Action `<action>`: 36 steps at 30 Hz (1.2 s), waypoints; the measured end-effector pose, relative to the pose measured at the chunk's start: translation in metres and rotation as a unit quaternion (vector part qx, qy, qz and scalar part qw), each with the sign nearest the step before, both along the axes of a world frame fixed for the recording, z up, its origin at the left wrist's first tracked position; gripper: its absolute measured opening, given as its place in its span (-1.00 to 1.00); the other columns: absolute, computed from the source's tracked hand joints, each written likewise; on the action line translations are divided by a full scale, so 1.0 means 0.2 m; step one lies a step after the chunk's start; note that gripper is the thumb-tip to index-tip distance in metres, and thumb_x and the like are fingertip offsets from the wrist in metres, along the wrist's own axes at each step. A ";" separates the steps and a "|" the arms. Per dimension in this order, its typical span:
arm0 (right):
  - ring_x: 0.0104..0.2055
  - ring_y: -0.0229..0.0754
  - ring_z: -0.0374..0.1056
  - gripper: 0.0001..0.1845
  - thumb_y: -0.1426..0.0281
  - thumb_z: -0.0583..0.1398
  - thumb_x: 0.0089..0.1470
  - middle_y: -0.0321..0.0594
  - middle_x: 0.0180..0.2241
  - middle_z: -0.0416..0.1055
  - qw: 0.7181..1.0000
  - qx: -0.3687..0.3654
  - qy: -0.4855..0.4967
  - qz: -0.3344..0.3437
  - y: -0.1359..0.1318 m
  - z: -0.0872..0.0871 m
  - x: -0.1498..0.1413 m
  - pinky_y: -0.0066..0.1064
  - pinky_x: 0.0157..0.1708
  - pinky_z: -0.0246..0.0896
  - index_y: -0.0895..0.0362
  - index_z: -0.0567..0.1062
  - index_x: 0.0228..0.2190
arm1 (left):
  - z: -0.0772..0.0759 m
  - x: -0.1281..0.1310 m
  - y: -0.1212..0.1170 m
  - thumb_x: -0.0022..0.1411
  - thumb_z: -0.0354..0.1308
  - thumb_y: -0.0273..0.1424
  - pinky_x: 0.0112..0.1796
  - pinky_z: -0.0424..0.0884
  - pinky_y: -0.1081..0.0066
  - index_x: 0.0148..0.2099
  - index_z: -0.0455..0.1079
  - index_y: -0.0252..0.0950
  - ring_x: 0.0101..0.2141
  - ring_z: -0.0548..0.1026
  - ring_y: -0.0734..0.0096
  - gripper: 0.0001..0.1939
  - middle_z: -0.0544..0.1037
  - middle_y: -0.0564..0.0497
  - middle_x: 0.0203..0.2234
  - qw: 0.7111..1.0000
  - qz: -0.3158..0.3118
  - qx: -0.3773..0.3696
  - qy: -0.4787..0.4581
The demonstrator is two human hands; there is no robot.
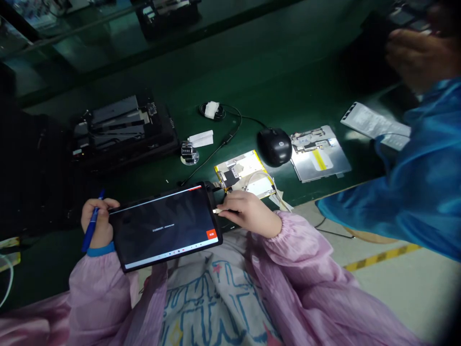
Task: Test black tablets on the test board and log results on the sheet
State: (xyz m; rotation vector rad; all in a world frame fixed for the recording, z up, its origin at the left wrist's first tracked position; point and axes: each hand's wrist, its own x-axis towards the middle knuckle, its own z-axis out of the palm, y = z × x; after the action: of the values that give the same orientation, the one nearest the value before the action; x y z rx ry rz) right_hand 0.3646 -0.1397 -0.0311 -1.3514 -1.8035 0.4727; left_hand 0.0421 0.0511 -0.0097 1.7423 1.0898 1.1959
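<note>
A black tablet [163, 226] with a dark lit screen rests tilted against my lap at the edge of the green table [288, 81]. My left hand [96, 222] grips the tablet's left edge and also holds a blue pen [92, 225]. At the tablet's right edge my right hand [243, 209] is closed in a pinch on a small white plug [217, 211]. Just beyond that hand lies a yellow-taped circuit board [244, 173] with cables.
A black mouse [274, 146], a silver metal plate [320, 154], a small counter [189, 153] and a coiled cable [213, 110] lie on the table. A dark disassembled device [120, 127] sits at the left. A co-worker in a blue coat [414, 187] stands right, their hand [418, 55] above.
</note>
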 end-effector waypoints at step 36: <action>-0.21 -0.07 0.30 -0.90 0.47 0.14 0.12 -0.16 -0.34 0.49 0.985 0.045 -0.155 0.060 0.04 0.07 -0.09 -0.19 -0.23 0.20 0.09 0.46 -0.34 | -0.02 -0.08 -0.03 0.01 0.23 0.06 -0.40 0.26 0.42 -0.41 0.19 -0.25 -0.49 0.35 0.43 -0.51 0.41 0.05 -0.52 0.994 -0.051 -0.094 -0.003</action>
State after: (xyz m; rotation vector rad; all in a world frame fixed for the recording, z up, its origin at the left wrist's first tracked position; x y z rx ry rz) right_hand 0.3473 -0.1326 -0.0180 -1.3145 -2.1409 0.2490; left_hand 0.0258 0.0448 -0.0132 1.6276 1.0608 1.0037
